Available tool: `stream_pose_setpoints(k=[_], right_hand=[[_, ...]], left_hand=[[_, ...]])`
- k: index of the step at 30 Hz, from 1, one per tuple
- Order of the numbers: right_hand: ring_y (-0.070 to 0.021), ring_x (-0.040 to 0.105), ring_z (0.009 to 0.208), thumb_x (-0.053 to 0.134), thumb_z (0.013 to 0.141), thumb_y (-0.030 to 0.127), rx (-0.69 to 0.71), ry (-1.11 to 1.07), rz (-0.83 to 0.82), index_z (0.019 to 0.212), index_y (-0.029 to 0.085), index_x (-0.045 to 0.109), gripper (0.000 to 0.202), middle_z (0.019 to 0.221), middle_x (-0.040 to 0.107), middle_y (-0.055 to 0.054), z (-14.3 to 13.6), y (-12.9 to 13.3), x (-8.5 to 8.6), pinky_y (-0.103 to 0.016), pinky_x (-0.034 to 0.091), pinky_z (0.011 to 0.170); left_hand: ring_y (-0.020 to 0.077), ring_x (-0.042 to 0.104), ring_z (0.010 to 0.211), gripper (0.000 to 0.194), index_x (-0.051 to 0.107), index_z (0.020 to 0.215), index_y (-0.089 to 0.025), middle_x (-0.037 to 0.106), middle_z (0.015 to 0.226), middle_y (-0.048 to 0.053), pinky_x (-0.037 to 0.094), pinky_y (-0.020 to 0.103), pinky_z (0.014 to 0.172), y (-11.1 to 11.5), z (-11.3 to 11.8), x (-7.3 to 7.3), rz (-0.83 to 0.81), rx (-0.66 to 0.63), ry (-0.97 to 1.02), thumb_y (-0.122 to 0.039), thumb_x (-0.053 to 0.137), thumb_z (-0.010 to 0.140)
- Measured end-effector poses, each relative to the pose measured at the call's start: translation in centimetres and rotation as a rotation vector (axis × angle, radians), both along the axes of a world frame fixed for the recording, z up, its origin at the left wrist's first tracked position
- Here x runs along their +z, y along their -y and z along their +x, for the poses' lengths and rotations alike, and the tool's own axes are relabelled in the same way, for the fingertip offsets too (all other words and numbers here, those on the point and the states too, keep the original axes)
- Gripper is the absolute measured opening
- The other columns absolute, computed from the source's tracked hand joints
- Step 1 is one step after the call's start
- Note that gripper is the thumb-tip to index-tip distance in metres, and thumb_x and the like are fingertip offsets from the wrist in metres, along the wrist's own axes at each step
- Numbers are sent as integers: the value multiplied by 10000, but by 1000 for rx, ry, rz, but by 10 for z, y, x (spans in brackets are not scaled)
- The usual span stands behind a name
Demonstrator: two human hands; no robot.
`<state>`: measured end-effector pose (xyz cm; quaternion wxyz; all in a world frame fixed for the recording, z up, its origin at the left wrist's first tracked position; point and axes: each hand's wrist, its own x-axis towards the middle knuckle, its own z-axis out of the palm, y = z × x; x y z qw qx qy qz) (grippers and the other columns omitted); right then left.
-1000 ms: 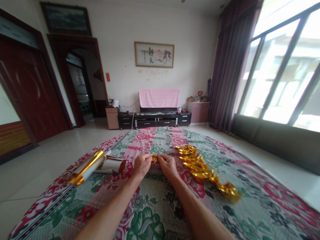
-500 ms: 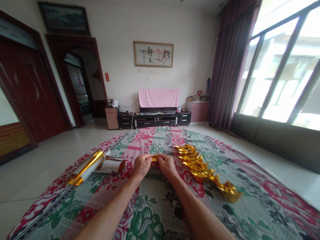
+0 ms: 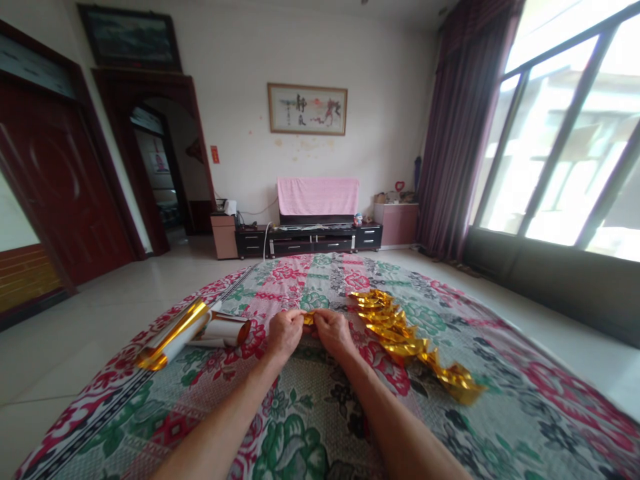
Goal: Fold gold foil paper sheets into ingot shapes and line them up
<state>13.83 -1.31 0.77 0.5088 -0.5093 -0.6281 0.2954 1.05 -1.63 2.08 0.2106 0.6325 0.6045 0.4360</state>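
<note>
Between my two hands is a small folded piece of gold foil paper (image 3: 309,319), held just above the flowered cloth (image 3: 295,440). My left hand (image 3: 287,331) is closed, pinching its left end. The right end is pinched by my right hand (image 3: 333,330). Most of the piece is hidden behind the fingers. To the right of my hands, several folded gold paper ingots (image 3: 393,327) lie in a slanting row on the cloth. Curled sheets of gold-and-white paper (image 3: 175,335) rest on the left.
Beyond the cloth's far edge stands a low black TV cabinet (image 3: 313,241), with a pink cloth (image 3: 318,197) draped over the television. A purple curtain (image 3: 450,133) and windows line the right side. Red-brown doors (image 3: 65,180) are on the left, past the tiled floor (image 3: 117,283).
Almost nothing differs. Both hands keep their pinch on the gold foil paper in the same place, with only a very slight shift of the fingers.
</note>
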Motion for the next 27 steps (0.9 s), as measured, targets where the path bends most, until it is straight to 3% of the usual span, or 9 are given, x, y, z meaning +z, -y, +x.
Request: stream_pose_setpoints(k=[7,12,17,22,27], right_hand=[[-173,643,576,416,733,294,100,-283,-159,1075,140,611,422,765,693,-46,1,-1,6,-257,519,509],[-183,655,661,435,643,218,82,-329,-129,1001,152,580,391,803,675,-44,-1,1,5,-245,527,504],[-163,635,635,442,621,223,29,-184,-62,893,174,614,326,776,656,-21,-2,-2,-3,-221,503,482],[-148,616,621,465,636,254,7,-218,-35,990,163,589,386,906,651,-44,-1,4,4,-229,503,488],[-193,628,744,462,710,348,29,-245,-64,1023,129,597,405,938,654,-86,-1,11,12,-236,503,500]], left_hand=[[144,661,625,359,651,1036,-147,723,742,40,478,205,524,1,-4,11,-183,-71,277,-235,429,767],[136,647,566,369,647,1028,-147,710,677,28,457,203,478,4,-7,17,-235,-73,418,-257,413,764],[133,635,550,350,657,996,-153,705,667,33,459,206,477,0,-8,11,-208,-100,447,-293,426,773],[127,627,532,356,658,994,-138,702,672,42,453,201,464,-2,-10,8,-198,-90,456,-273,415,772],[132,635,554,353,669,989,-147,706,686,37,463,201,494,-1,-13,9,-140,-66,244,-226,418,753]])
